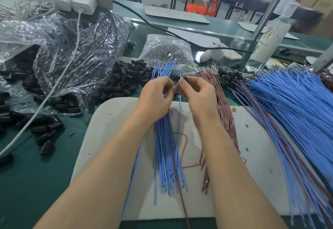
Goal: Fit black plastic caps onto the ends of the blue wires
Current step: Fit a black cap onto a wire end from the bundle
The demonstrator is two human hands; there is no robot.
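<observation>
Progress seemed partial: at centre the left hand (155, 94) gripped a bundle of uncapped blue wires (162, 138), the right hand (197, 94) pinched a black cap (185, 79) at one wire; some capped wires (232, 78) lay right of centre, many loose caps (126, 77) left.

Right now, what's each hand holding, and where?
Left hand grips the blue wire bundle near its upper ends; right hand pinches a black cap at its fingertips.

Wire bundle (164, 156) on board (108, 120) at ctr; caps (126, 79) + bag (72, 48) to L, wire heap (297, 102) to R.
</observation>
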